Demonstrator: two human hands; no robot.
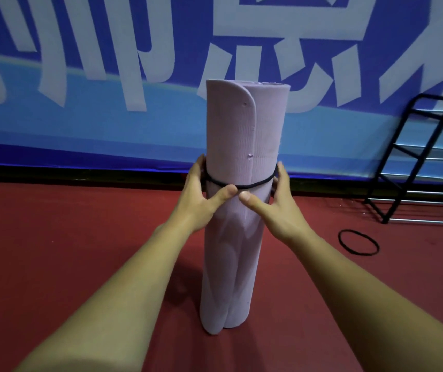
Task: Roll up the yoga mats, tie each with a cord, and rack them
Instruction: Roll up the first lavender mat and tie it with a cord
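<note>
Upright rolled mat stands between 2 grips: left hand and right hand clasp it at the cord.

- dark red smooth sports floor, filling the lower half from 3 o'clock round to 9 o'clock;
- large blue printed wall banner across 12 o'clock, bearing big white block characters;
- black skirting strip between banner and floor

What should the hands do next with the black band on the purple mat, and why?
Probably slip the fingers out so the black cord snaps snug. It already circles the upright rolled mat about halfway up, and the left hand and right hand seem to hold it stretched at the sides.
</note>
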